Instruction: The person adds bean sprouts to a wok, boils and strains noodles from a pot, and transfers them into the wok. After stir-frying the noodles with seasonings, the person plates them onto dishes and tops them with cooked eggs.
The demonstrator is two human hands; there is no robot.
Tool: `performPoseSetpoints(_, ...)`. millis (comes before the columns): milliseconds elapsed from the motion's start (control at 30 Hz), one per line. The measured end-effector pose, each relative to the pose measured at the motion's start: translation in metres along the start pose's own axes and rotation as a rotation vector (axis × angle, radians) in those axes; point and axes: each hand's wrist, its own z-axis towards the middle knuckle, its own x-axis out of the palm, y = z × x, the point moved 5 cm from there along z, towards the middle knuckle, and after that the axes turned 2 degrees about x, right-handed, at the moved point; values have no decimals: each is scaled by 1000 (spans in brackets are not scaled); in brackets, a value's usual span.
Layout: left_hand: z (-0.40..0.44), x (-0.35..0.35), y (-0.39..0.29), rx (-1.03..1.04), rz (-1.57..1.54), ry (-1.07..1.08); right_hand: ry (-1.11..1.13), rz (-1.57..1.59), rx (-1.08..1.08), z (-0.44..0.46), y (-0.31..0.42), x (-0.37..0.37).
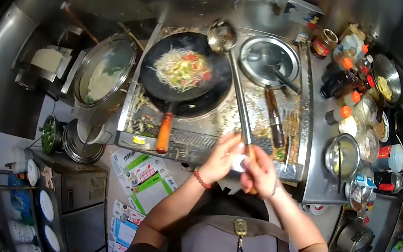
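My right hand [261,173] is closed round the handle of a long metal ladle [241,92], near its wooden end. The ladle's bowl [221,36] hangs between the wok and the pot at the back of the stove. Close beside the handle, my left hand [220,155] is curled at a small white thing [239,162], too blurred to name. To the left, a black wok [152,78] with a wooden handle holds bean sprouts [181,70] mixed with red and yellow-green pieces.
A metal pot [244,53] with a dark-handled tool stands at the back right of the stove. A fork-like tool [291,127] lies at its right. Sauce bottles [351,81] and bowls crowd the right counter. A large steel basin [83,73] stands left.
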Motion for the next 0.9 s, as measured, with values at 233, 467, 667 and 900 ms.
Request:
performPoseSetpoints(233,-76,-150,108,-705,-694,-281,-289,-1164,-223,120,3,9)
performPoseSetpoints(467,-39,-149,143,-699,-1168,-114,-65,-1545,-53,129,-23,68)
performPoseSetpoints(667,-80,-188,50,-821,-1083,-116,-137,-2009,12,0,59,-2)
performPoseSetpoints(900,-98,-171,87,-748,-1216,-112,-202,-1519,-279,78,85,0)
